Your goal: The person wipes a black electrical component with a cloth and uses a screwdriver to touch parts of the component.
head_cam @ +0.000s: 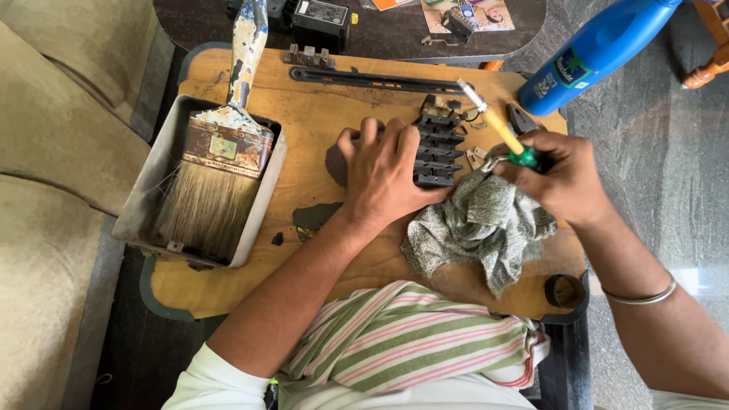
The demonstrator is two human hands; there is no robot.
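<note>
The left hand lies flat, fingers spread, pressing a black ribbed plastic switch block onto the worn wooden table. The right hand grips a yellow-shafted, green-handled screwdriver above a crumpled patterned cloth. A grey metal tray holds a broad bristle paintbrush.

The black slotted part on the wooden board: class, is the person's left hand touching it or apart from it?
Touching. The head view shows the left hand pressed flat against the black slotted part, thumb along its near edge, no gap.
</note>
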